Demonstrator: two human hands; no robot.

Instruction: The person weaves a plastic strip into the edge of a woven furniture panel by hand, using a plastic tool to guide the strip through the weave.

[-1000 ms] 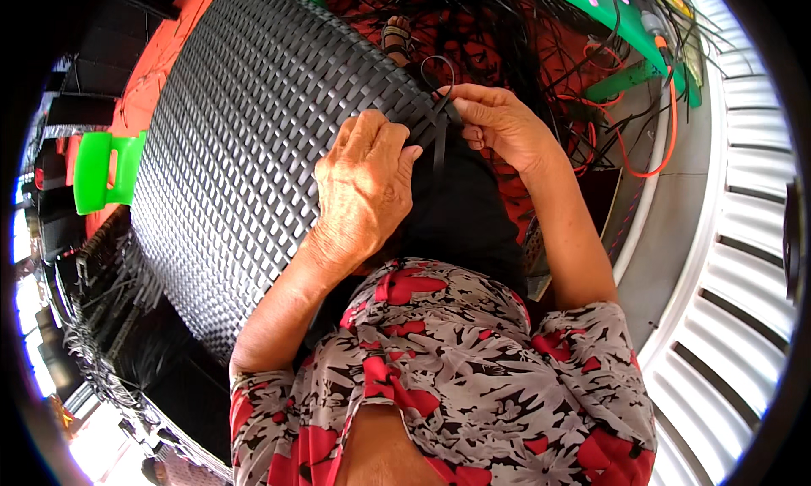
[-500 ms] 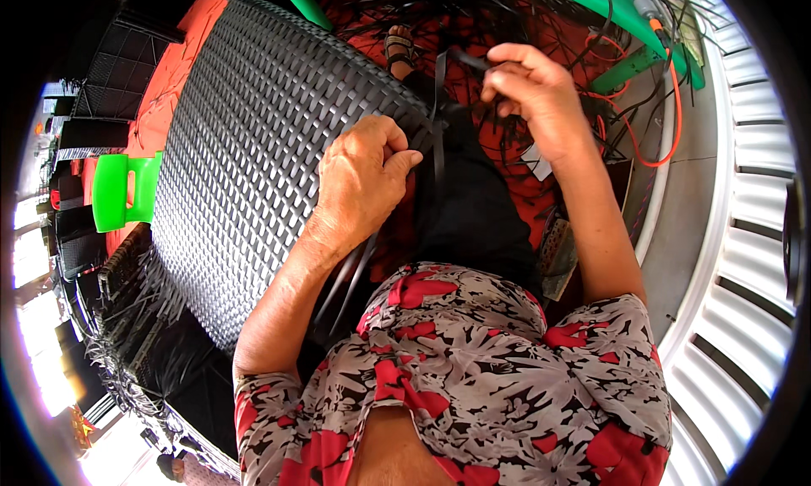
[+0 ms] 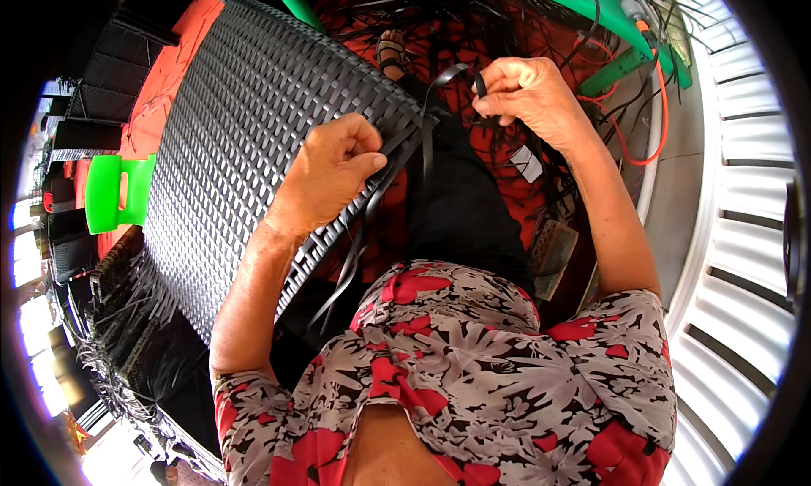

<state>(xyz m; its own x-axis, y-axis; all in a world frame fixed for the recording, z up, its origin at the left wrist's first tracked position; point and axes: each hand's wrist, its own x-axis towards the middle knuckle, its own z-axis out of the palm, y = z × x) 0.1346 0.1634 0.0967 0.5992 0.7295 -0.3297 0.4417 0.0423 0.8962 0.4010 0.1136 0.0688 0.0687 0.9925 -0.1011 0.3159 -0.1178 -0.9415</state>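
A dark grey woven panel (image 3: pixel 253 106) of flat plastic strips lies tilted on my left, its edge running beside my lap. My left hand (image 3: pixel 329 169) is at that edge, fingers curled and thumb against them; whatever they pinch is hidden. Loose strip ends hang below it. Out to the right, my right hand (image 3: pixel 524 97) is raised off the panel with thumb and fingers closed on a black plastic strip (image 3: pixel 448 73). That strip arcs from the panel's far right corner up toward my fingers.
A green bench (image 3: pixel 604 21) stands at the far right, near an orange cable (image 3: pixel 661 122). Cut strips litter the red floor covering. A bright green chair (image 3: pixel 106 194) is at the left, a white slatted shutter (image 3: pixel 743 232) at the right. Frayed strips stick out at the panel's near left end.
My left hand has shifted left and slightly down along the panel edge. My right hand has moved slightly down and left, and the strip now bends in an arc.
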